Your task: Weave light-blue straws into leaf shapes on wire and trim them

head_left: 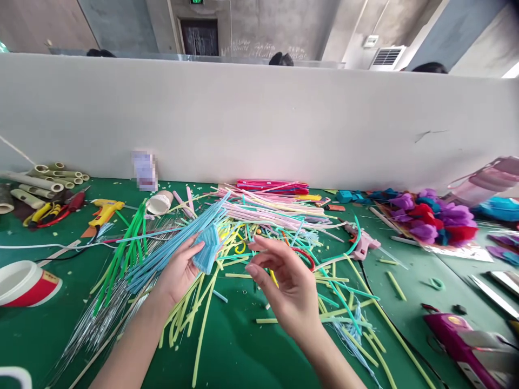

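My left hand (182, 268) is closed, with thumb and fingers pinching a light-blue, ribbed, fan-shaped piece (207, 249). A bundle of long blue pipe cleaners (178, 237) lies right behind that hand. To the right, my right hand (286, 283) hovers over the table with its fingers curved and apart, and I see nothing in it. Pink pipe cleaners (267, 212) are heaped beyond both hands. Pale yellow stems (198, 346) lie scattered underneath and around them.
On the left are a yellow glue gun (106, 210), green pipe cleaners (121, 265), bamboo tubes (44, 186) and a paper tub (28, 283). A pink glue gun (363, 243), purple and red petals (441, 219) and a magenta device (466, 346) stand right. A white partition (259, 124) closes the back.
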A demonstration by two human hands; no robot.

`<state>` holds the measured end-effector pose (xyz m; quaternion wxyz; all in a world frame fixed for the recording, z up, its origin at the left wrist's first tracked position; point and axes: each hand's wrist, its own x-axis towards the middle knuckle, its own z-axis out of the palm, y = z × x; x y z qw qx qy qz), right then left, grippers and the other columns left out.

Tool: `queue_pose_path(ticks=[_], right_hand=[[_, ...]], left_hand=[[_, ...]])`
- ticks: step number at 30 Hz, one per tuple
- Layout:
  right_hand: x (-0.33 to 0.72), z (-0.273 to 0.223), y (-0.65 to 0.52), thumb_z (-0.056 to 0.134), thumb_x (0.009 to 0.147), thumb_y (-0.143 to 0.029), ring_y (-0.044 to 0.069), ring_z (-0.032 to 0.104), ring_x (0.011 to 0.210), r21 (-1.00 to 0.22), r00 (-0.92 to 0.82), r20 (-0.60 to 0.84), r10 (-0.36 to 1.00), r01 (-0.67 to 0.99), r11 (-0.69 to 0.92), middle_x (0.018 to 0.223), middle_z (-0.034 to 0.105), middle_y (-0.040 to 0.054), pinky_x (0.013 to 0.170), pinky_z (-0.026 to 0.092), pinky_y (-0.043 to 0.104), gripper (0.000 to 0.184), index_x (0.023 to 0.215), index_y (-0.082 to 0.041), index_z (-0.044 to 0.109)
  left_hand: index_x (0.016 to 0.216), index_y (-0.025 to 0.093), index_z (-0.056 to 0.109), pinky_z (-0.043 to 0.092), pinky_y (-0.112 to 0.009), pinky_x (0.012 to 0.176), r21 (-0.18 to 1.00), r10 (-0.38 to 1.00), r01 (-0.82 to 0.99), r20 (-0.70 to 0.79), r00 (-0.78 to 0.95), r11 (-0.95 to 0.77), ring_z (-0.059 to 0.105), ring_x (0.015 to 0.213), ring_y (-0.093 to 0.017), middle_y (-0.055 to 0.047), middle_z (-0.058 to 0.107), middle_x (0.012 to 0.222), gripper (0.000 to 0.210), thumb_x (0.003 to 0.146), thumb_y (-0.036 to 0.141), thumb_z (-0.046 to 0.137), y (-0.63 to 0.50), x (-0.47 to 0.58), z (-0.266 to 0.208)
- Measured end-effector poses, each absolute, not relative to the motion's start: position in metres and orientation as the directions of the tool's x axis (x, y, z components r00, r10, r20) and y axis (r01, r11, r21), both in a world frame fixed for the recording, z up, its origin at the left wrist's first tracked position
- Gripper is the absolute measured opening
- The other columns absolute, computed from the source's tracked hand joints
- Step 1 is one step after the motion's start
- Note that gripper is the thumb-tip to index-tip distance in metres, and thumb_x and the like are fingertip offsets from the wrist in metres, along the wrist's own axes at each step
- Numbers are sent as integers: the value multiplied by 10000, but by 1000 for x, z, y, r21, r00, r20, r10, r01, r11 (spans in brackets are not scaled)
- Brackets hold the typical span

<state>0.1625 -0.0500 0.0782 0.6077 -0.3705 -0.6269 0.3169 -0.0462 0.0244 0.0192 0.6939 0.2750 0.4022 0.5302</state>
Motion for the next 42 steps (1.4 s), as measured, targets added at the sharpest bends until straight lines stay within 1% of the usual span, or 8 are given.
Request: queue_pose_path(ticks=[3, 7, 16, 25, 29, 33, 38, 42], right_hand=[[158, 90, -60, 676, 868, -122, 117, 684, 799, -876, 73, 460, 885, -126, 466, 1047, 670, 10, 735, 579, 265, 411, 1206, -349, 618], [151, 100, -67, 704, 846, -133, 112, 688, 732, -862, 122, 417, 901, -261, 434, 988, 625, -6, 689, 590, 268, 401, 1176, -336, 601], [146, 98, -69, 643, 883, -117, 127, 695, 755, -848, 104, 432, 896, -292, 443, 897, 597, -23, 758, 588, 308, 394, 1188, -331, 515], [145, 92, -67, 654, 862, -99, 125, 656, 792, -857, 139, 413, 900, -275, 436, 951, 563, -10, 774, 579, 323, 388, 1153, -317, 519], [150, 85, -67, 647, 868, -127, 132, 638, 789, -879, 153, 410, 899, -196, 434, 918, 561, -7, 771, 573, 328, 368, 1162, -306, 517], [168, 68, -74, 625, 886, -166, 142, 605, 809, -917, 245, 391, 887, 16, 399, 893, 559, 2, 768, 543, 306, 306, 1159, -283, 553], [195, 44, -85, 597, 897, -201, 142, 571, 781, -931, 305, 357, 883, 197, 309, 887, 548, 11, 715, 510, 277, 239, 1131, -248, 582], [210, 32, -90, 571, 885, -202, 162, 588, 805, -905, 302, 372, 878, 329, 270, 868, 580, 17, 718, 504, 287, 135, 1012, -232, 608]], left_hand=[[1280, 171, 626, 614, -387, 876, 796, 949, -518, -273, 157, 314, 703, 1061, -292, -139, 695, 1237, 450, 843, 61, 645, 23, -47, 16], [1273, 173, 635, 618, -365, 876, 803, 951, -511, -268, 151, 307, 704, 1061, -282, -125, 700, 1233, 445, 842, 62, 648, 22, -46, 17], [1264, 177, 642, 624, -354, 860, 817, 950, -485, -274, 147, 311, 695, 1080, -279, -121, 701, 1229, 435, 844, 65, 649, 21, -45, 15], [1265, 181, 642, 610, -350, 892, 833, 955, -466, -257, 149, 297, 673, 1124, -273, -120, 687, 1256, 433, 847, 69, 654, 22, -45, 14], [1254, 165, 644, 622, -354, 861, 839, 956, -458, -265, 127, 293, 695, 1078, -273, -129, 697, 1233, 423, 845, 56, 642, 22, -45, 16], [1252, 149, 639, 633, -371, 829, 838, 956, -464, -280, 87, 287, 721, 1013, -278, -141, 708, 1208, 415, 850, 49, 619, 23, -47, 20], [1285, 143, 621, 640, -318, 782, 808, 950, -507, -303, 77, 299, 742, 953, -263, -139, 743, 1126, 451, 849, 30, 591, 25, -49, 20], [1292, 148, 614, 641, -319, 770, 790, 948, -532, -304, 92, 305, 742, 952, -266, -136, 742, 1133, 461, 849, 26, 581, 25, -49, 20]])
